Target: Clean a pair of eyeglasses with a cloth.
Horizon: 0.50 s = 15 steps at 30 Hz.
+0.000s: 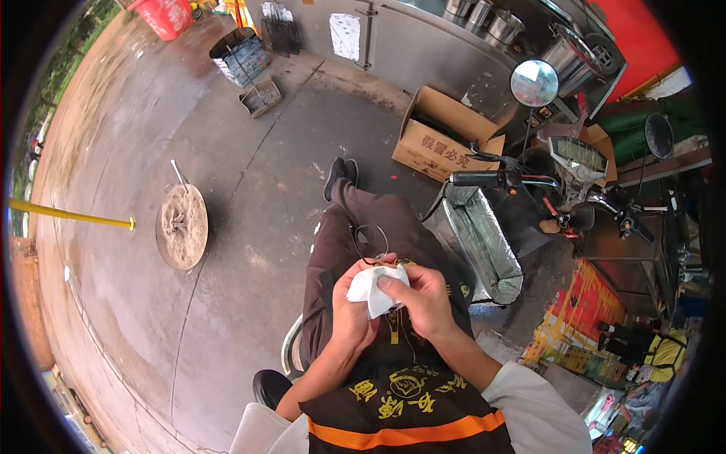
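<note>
A pair of dark-framed eyeglasses (370, 243) is held above the lap, one round lens sticking up past the fingers. My left hand (354, 306) grips the glasses and a white tissue or cloth (377, 289) from the left side. From the right, my right hand (421, 292) pinches the white tissue with its thumb on top. The tissue covers the other part of the glasses, so that lens is hidden. Below the hands lies a dark apron (397, 391) with yellow lettering and an orange band, over brown trousers.
An open silver foil-lined bag (482, 244) stands right of the legs, beside a scooter's handlebar (482, 178). Ahead is an open cardboard box (431, 142). A round pan of ash or sand (182, 227) stands on the concrete at left; a dustpan (262, 97) lies farther off.
</note>
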### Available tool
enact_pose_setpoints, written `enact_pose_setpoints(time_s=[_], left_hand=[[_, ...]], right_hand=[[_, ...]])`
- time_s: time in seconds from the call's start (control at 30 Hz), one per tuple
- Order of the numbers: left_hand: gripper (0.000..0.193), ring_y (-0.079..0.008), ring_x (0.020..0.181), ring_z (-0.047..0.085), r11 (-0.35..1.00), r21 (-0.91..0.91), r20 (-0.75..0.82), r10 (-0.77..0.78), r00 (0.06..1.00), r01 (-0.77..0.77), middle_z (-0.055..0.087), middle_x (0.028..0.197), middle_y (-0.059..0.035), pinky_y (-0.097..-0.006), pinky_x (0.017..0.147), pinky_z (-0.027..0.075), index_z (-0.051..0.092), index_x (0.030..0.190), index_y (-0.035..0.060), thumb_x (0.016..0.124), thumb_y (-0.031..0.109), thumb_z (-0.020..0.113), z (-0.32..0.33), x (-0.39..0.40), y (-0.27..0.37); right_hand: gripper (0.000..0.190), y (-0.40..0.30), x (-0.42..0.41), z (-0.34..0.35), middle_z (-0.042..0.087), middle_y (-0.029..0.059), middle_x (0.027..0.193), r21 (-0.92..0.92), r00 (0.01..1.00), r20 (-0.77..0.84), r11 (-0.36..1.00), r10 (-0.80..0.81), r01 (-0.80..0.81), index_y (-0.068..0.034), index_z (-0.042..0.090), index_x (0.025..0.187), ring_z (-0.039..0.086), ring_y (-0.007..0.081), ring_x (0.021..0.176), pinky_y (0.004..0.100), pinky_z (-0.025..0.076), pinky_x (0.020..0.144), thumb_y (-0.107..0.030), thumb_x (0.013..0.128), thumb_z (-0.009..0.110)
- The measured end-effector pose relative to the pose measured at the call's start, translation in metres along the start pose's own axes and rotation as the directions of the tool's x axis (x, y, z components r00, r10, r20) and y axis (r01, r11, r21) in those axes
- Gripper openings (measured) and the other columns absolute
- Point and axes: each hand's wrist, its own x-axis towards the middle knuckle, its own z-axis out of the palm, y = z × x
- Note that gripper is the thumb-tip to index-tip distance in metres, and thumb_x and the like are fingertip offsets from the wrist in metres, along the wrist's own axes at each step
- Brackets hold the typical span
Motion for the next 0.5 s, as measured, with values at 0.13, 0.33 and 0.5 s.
enact_pose_setpoints(time_s=[0.13, 0.33, 0.5], left_hand=[[0.014, -0.0197, 0.113, 0.056, 0.996, -0.007, 0.086, 0.087, 0.992, -0.087, 0.066, 0.099, -0.0104, -0.0329, 0.097, 0.045, 0.06, 0.097, 0.001, 0.097, 0.014, 0.055, -0.014, 0.016, 0.013], [0.018, -0.0223, 0.1, 0.063, 1.0, -0.007, 0.045, -0.012, 0.999, 0.012, 0.066, 0.101, -0.0132, -0.0344, 0.086, 0.052, 0.059, 0.101, 0.0005, 0.093, 0.017, 0.06, -0.002, 0.007, 0.006], [0.018, -0.0166, 0.105, 0.059, 0.998, -0.061, 0.082, -0.003, 0.997, 0.008, 0.066, 0.105, -0.0117, -0.0293, 0.087, 0.047, 0.061, 0.098, 0.0003, 0.097, 0.017, 0.055, -0.017, 0.016, 0.015]], right_hand=[[0.017, 0.004, -0.011, 0.005, 0.063, -0.0008, 0.089, -0.042, 0.999, 0.034, 0.999, 0.013, -0.012, 0.003, 0.067, 0.1, 0.055, 0.0035, 0.082, 0.0202, 0.045, 0.072, -0.012, 0.091, 0.066], [0.019, -0.008, 0.0, 0.005, 0.064, -0.0004, 0.091, -0.017, 1.0, -0.013, 1.0, -0.015, 0.015, 0.004, 0.066, 0.102, 0.056, 0.0034, 0.084, 0.021, 0.046, 0.073, -0.012, 0.093, 0.064], [0.019, -0.001, -0.013, -0.001, 0.065, 0.0009, 0.093, -0.11, 0.999, 0.049, 0.994, -0.008, 0.013, 0.004, 0.067, 0.101, 0.057, 0.0039, 0.085, 0.0211, 0.046, 0.073, -0.013, 0.093, 0.065]])
